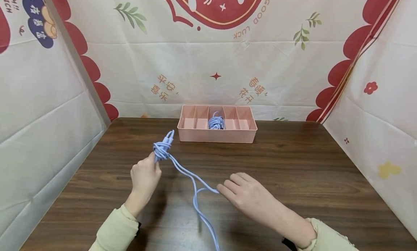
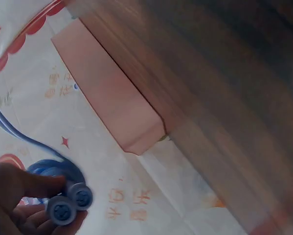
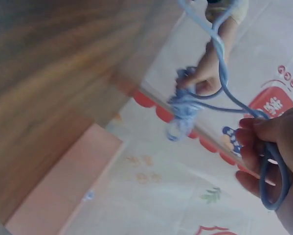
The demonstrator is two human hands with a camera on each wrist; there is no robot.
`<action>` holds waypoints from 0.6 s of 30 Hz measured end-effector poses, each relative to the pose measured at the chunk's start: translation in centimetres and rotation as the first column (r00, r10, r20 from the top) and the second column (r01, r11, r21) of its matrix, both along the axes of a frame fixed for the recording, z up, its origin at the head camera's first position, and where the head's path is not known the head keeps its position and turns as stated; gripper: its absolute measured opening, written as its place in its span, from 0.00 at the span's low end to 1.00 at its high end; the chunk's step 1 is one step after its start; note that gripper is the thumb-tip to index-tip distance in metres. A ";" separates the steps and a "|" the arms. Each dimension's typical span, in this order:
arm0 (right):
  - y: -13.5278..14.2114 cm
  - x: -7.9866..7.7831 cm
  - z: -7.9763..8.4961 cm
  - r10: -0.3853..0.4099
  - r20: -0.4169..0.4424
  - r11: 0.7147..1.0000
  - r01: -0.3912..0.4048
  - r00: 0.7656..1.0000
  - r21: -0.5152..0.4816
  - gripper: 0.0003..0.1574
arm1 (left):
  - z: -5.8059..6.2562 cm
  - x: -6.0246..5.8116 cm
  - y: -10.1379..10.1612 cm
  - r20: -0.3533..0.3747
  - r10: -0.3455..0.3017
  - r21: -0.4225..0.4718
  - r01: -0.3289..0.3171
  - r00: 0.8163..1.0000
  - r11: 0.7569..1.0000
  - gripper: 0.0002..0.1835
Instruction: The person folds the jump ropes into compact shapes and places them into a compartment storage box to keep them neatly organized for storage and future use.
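A light blue jump rope is partly wound round its own two handles, above the table left of centre. My left hand grips those handles; their round ends face the camera in the left wrist view. Two strands of cord run from the bundle toward my right hand, and one length hangs down past the bottom of the head view. In the right wrist view, the right thumb and fingers pinch the cord, and a small loop of it hangs at the palm.
At the back of the brown wooden table stands a pink divided box with several compartments. Its middle compartment holds a coiled blue cord. Printed white cloth hangs behind the table and along both sides.
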State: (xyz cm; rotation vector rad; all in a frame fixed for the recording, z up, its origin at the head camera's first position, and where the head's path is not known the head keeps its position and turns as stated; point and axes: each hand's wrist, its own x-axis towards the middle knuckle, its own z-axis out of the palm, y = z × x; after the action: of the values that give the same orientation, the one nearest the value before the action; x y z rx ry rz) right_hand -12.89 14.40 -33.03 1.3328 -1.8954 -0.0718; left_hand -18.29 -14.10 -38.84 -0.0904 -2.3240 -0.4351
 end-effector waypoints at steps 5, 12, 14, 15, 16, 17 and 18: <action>-0.8 -0.5 2.3 0.087 -0.049 0.993 -0.090 0.995 -0.078 0.18 | -0.3 0.1 1.0 0.056 -0.009 -0.151 0.017 0.998 0.988 0.08; -2.4 -1.1 4.3 0.167 -0.018 0.981 -0.168 0.986 -0.098 0.15 | -0.5 0.6 3.2 0.163 -0.050 -0.277 0.094 0.985 0.956 0.11; -2.8 -1.4 4.7 0.174 0.013 0.979 -0.171 0.985 -0.112 0.15 | -0.6 0.9 3.9 0.185 -0.082 -0.303 0.136 0.979 0.943 0.12; -3.0 -1.6 4.9 0.180 0.030 0.977 -0.175 0.983 -0.124 0.15 | -0.8 1.1 4.3 0.191 -0.103 -0.315 0.160 0.976 0.936 0.11; -3.1 -1.8 5.1 0.186 0.053 0.975 -0.178 0.981 -0.137 0.15 | -1.0 1.3 4.6 0.196 -0.125 -0.326 0.185 0.973 0.927 0.12; -3.2 -2.0 5.2 0.195 0.077 0.971 -0.182 0.978 -0.153 0.14 | -1.1 1.5 4.9 0.195 -0.145 -0.340 0.206 0.970 0.918 0.11; -3.3 -2.2 5.3 0.203 0.099 0.968 -0.184 0.974 -0.168 0.13 | -1.3 1.8 5.2 0.200 -0.170 -0.345 0.232 0.965 0.910 0.12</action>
State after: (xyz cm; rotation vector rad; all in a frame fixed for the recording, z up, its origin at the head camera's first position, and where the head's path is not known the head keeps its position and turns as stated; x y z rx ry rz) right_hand -15.08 11.06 -27.69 1.4308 -1.8136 0.2559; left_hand -16.49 -8.91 -40.12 -0.4971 -2.5481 -0.1045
